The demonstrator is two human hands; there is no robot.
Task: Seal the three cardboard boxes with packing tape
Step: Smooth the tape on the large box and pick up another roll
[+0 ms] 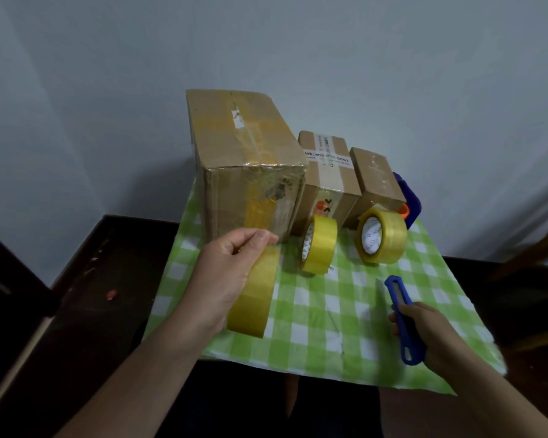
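Note:
Three cardboard boxes stand in a row at the back of the checked cloth: a large box on the left, a medium box in the middle and a small box on the right. My left hand holds a yellow tape roll just in front of the large box, with thumb and forefinger pinched near the roll's top. My right hand grips a blue utility knife above the cloth's right side. Two more yellow tape rolls, one and another, stand on edge before the smaller boxes.
A green and white checked cloth covers part of a dark table. A blue and orange tape dispenser sits behind the small box. A grey wall rises right behind the boxes.

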